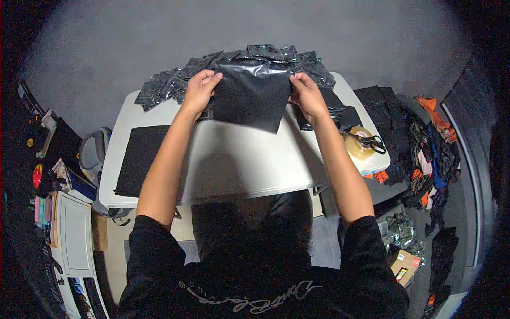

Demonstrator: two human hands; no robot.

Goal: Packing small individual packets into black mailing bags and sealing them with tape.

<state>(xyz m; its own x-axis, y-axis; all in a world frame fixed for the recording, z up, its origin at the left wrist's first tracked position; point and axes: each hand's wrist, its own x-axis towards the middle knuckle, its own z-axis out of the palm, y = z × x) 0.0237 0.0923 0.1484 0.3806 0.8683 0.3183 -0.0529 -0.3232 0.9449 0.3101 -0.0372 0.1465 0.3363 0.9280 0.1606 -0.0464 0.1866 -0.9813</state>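
Between my hands a black plastic bag (pixel 251 97) is stretched out above the white table (pixel 255 159). My left hand (pixel 201 89) pinches its upper left corner between thumb and fingers. The upper right corner is pinched by my right hand (pixel 306 93). Light glints along the bag's top edge; I cannot tell whether anything is inside. Behind it, a heap of shiny clear-wrapped dark packets (pixel 271 52) covers the table's far edge. A folded black cloth (pixel 137 159) lies on the left, partly behind my left forearm. More black packets (pixel 350 116) lie beside my right hand.
Black-handled scissors (pixel 368 139) rest on a roll of clear tape (pixel 357 149) at the table's right. Beyond that edge, dark garments (pixel 382 115) and a mixed clothing pile (pixel 430 155) lie. A grey chair (pixel 93 149) and white cabinet (pixel 73 235) stand left. A cardboard box (pixel 404 265) sits lower right.
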